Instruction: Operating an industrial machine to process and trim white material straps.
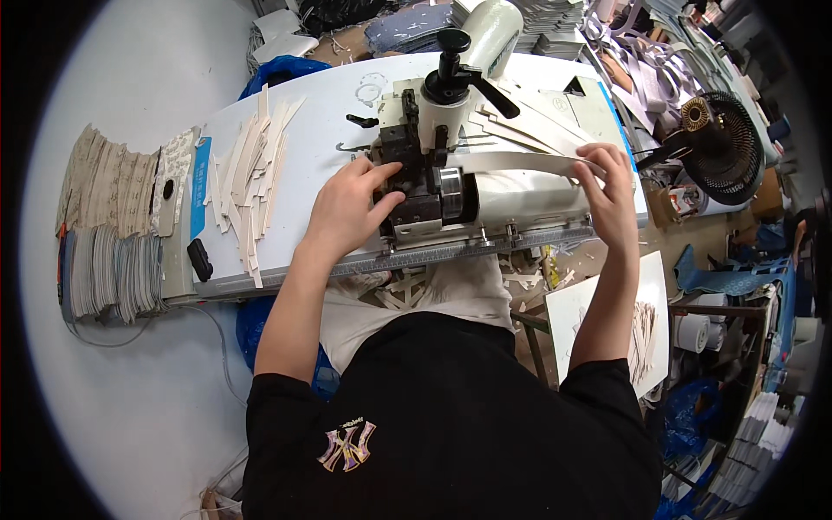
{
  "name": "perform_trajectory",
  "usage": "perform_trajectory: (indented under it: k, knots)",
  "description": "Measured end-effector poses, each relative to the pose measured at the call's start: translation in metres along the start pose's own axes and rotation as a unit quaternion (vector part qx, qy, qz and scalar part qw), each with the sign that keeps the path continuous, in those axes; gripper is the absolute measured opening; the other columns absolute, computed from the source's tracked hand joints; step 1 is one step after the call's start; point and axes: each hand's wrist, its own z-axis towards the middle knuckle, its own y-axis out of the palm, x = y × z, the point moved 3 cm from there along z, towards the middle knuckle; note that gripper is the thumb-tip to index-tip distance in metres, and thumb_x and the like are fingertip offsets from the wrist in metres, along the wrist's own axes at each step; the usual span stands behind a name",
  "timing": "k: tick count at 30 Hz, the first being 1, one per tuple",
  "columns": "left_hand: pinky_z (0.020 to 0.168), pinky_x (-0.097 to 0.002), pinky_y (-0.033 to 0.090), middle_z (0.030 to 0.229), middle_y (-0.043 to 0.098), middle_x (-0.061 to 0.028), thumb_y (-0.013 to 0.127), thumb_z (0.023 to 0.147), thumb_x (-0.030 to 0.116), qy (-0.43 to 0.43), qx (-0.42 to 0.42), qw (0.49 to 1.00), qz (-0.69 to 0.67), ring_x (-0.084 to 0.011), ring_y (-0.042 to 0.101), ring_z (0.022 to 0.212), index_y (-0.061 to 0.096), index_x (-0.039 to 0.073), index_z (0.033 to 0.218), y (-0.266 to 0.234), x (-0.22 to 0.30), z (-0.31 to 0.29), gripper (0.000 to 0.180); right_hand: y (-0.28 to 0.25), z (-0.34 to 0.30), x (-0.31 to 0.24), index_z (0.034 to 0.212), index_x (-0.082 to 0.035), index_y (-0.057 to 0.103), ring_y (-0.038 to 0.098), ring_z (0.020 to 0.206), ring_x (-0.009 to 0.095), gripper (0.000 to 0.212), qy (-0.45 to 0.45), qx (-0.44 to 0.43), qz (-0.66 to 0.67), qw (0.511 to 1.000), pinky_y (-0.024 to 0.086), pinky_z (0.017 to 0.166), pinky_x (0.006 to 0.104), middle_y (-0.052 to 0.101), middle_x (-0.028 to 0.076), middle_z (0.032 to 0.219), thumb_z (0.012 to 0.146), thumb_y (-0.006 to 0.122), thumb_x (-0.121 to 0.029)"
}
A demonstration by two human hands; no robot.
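Observation:
My right hand (607, 178) pinches the end of a long pale strip (520, 162), which curves up and runs left into the head of a bench machine (444, 121). My left hand (354, 204) rests at the left side of that head, index finger and thumb apart against its dark metal block (403, 165). Whether a strip end lies under those fingertips is hidden. Right of the block sits a shiny metal roller (451, 192), just below the strip. A black knob and lever (481, 82) top the machine's upright post.
Loose cut strips (251, 173) lie in a pile on the white table at left, beside stacked bundles (113, 225). More strips (537, 121) lie behind the machine. A black fan (719, 143) stands at right, above a white board (598, 321) holding scraps.

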Motion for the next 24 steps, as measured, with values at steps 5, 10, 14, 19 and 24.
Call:
perform_trajectory:
  k: [5, 10, 14, 19, 24]
  knots:
    - [0.078, -0.0401, 0.055, 0.098, 0.068, -0.0112, 0.078, 0.095, 0.026, -0.083, 0.007, 0.995, -0.046, -0.0288, 0.067, 0.083, 0.076, 0.008, 0.127, -0.009, -0.039, -0.030, 0.037, -0.003, 0.000, 0.056, 0.110, -0.004, 0.074, 0.055, 0.122, 0.029, 0.019, 0.074, 0.080, -0.029, 0.994, 0.045, 0.105, 0.0411, 0.069, 0.008, 0.123, 0.107, 0.064, -0.019]
    - [0.078, -0.0381, 0.054, 0.101, 0.069, -0.0111, 0.077, 0.097, 0.027, -0.208, 0.053, 0.977, 0.012, -0.0253, 0.067, 0.084, 0.077, 0.008, 0.122, -0.014, -0.106, -0.065, 0.032, 0.018, 0.010, 0.082, 0.114, -0.007, 0.076, 0.055, 0.127, 0.030, 0.026, 0.160, 0.127, -0.164, 0.965, 0.042, 0.107, 0.0420, 0.071, 0.008, 0.127, 0.106, 0.064, -0.029]
    - [0.085, -0.0426, 0.055, 0.105, 0.070, -0.0128, 0.075, 0.098, 0.027, -0.259, 0.125, 0.952, 0.110, -0.0310, 0.070, 0.096, 0.078, 0.008, 0.119, -0.025, -0.163, -0.083, 0.029, 0.010, 0.001, 0.063, 0.124, -0.011, 0.073, 0.050, 0.137, 0.031, 0.035, 0.196, 0.181, -0.284, 0.921, 0.035, 0.115, 0.0476, 0.065, 0.009, 0.141, 0.101, 0.070, -0.036]
    - [0.103, -0.0491, 0.049, 0.129, 0.065, -0.0128, 0.075, 0.096, 0.031, -0.306, 0.133, 0.916, 0.225, -0.0349, 0.062, 0.121, 0.072, 0.011, 0.132, -0.033, -0.211, -0.064, 0.041, 0.039, 0.004, 0.027, 0.134, -0.013, 0.067, 0.045, 0.141, 0.032, 0.041, -0.003, 0.204, -0.199, 0.958, 0.030, 0.120, 0.0481, 0.057, 0.010, 0.151, 0.099, 0.074, -0.032]
    - [0.121, -0.0612, 0.032, 0.164, 0.043, -0.0137, 0.070, 0.098, 0.050, -0.353, 0.115, 0.875, 0.310, -0.0409, 0.038, 0.152, 0.049, 0.020, 0.159, -0.043, -0.243, -0.018, 0.072, 0.095, 0.002, -0.028, 0.131, -0.010, 0.066, 0.045, 0.141, 0.032, 0.039, -0.042, 0.150, -0.097, 0.983, 0.030, 0.120, 0.0468, 0.058, 0.012, 0.149, 0.098, 0.074, -0.029]
